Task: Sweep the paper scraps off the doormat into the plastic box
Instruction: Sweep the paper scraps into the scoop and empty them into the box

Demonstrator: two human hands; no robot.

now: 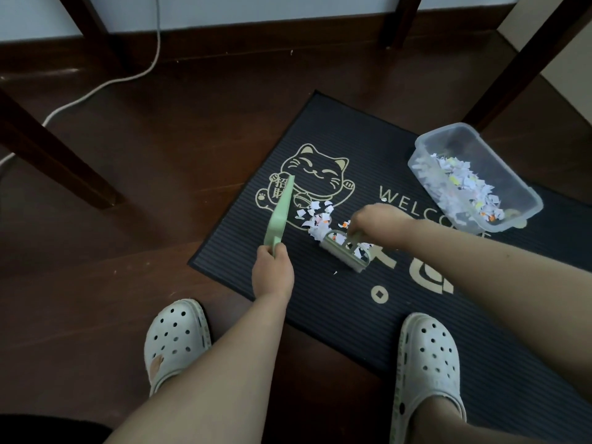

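Lying on dark wood floor (160,174), ribbed black doormat (368,149), table legs (57,158) around

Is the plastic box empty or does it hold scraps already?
Partly full: a layer of paper scraps lies inside the lidless plastic box; its walls rise above them.

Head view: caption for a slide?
Left hand holds a green dustpan, right hand a brush, at the paper scraps on the doormat; plastic box partly filled.
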